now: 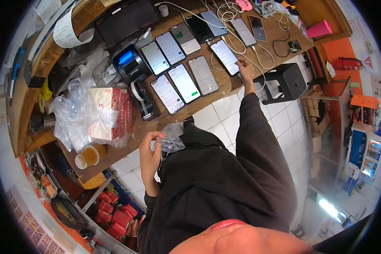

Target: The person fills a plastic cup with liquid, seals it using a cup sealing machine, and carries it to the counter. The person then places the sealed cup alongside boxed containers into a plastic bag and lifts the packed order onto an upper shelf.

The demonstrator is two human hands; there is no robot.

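My right hand (245, 71) is at the lower right edge of a lit phone (225, 57) on the wooden desk (165, 111), its fingers closed on that edge. My left hand (150, 154), near my waist, has its fingers closed on a crumpled clear plastic bag (172, 139). Several phones lie in rows to the left of the one I touch, among them one with a green button (184, 83) and a grey-screened one (203, 75). White cables run over the desk beside my right hand.
A printer (131, 63), a tape dispenser (143, 99) and a bagged red and white box (110, 112) stand on the left. An orange drink cup (90, 156) is near the desk's edge. A black stool (285, 82) and a pink cup (319, 29) are on the right.
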